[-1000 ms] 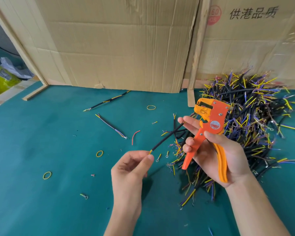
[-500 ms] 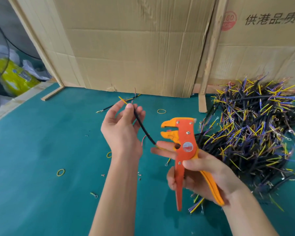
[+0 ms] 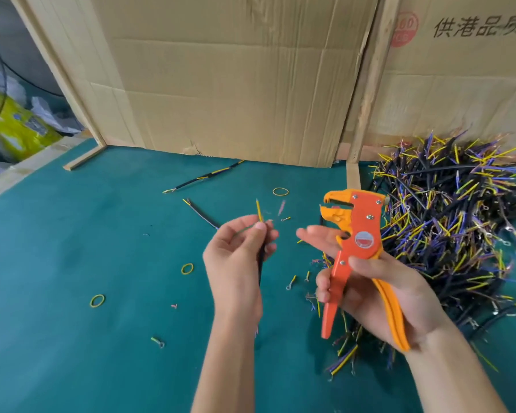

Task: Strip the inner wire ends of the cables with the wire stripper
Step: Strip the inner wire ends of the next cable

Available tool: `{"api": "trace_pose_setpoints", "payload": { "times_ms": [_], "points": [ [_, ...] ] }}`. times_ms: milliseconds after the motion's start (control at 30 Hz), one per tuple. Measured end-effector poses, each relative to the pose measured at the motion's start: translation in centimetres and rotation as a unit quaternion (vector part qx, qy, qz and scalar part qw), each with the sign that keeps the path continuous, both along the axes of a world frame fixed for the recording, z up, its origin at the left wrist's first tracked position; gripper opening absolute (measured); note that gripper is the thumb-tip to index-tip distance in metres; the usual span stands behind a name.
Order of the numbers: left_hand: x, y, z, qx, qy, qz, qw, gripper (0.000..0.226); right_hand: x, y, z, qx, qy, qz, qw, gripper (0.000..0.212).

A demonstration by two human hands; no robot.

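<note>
A: What has the left hand (image 3: 236, 257) got?
B: A cable (image 3: 260, 257), pinched between thumb and fingers. It stands nearly upright, and its yellow inner wire (image 3: 259, 210) pokes up past the fingertips, tilted a little left. The black sheath runs down behind the palm.

A: And the right hand (image 3: 379, 293)?
B: It grips the stripper (image 3: 361, 242) with the thumb across the red handle and the lower fingers curled behind it. The index finger lies straight, pointing left under the head. The tool's long axis is close to vertical: beak-like orange head on top facing left, toward the cable, and its teeth stand apart. One handle is red, the other a curved orange one along the wrist. It's hard plastic with a round red label and metal rivets.

A: Do they touch?
B: No, cable and stripper are near but apart, both held above the green mat (image 3: 72, 263).

A: What's around them?
B: A tangled pile (image 3: 459, 222) of black cables with yellow and purple ends lies right of the stripper. Loose cables, yellow rubber bands (image 3: 97, 301) and small offcuts are scattered on the mat. Creased cardboard (image 3: 236, 79) stands behind.
</note>
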State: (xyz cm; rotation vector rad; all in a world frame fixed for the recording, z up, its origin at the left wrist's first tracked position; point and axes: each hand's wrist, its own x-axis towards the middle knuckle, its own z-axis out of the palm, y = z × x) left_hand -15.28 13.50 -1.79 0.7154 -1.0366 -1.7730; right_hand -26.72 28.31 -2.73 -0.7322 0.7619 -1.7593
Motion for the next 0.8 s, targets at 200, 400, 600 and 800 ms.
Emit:
{"api": "trace_pose_setpoints", "payload": {
  "times_ms": [200,400,600,800],
  "points": [
    [-1.3,1.5,-1.3,-0.144,-0.104,-0.005,0.984,0.006,0.4,-1.1,-0.4,0.046,0.019,-0.029,0.998,0.059],
    [-1.4,1.1,-1.7,-0.169,-0.124,-0.023,0.977,0.011,0.2,-1.2,-0.8,0.071,0.032,-0.039,0.996,0.060],
    [-1.6,0.6,-1.9,-0.172,-0.129,-0.047,0.975,0.014,0.1,-1.2,-0.7,0.049,0.022,-0.055,0.997,0.057],
    [-1.9,0.4,-2.2,-0.143,-0.125,-0.062,0.980,0.014,-0.2,-0.9,-0.7,0.043,0.028,-0.066,0.997,0.071]
  ]
}}
